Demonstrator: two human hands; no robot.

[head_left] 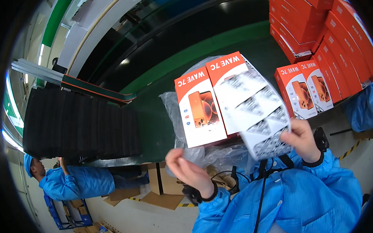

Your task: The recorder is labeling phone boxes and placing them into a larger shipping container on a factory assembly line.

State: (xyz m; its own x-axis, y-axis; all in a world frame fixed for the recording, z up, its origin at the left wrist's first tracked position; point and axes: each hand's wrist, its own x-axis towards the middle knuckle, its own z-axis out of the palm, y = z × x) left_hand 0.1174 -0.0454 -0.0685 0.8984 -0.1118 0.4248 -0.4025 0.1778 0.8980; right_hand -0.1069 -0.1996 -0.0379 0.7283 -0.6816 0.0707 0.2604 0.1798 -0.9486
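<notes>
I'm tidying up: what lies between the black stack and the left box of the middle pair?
The head view shows dark green surface beside the black stack, then crumpled clear plastic next to the left box.

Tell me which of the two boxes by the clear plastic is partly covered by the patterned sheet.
The right box: the patterned sheet in the right hand overlaps its front, while the left box shows its front uncovered.
</notes>
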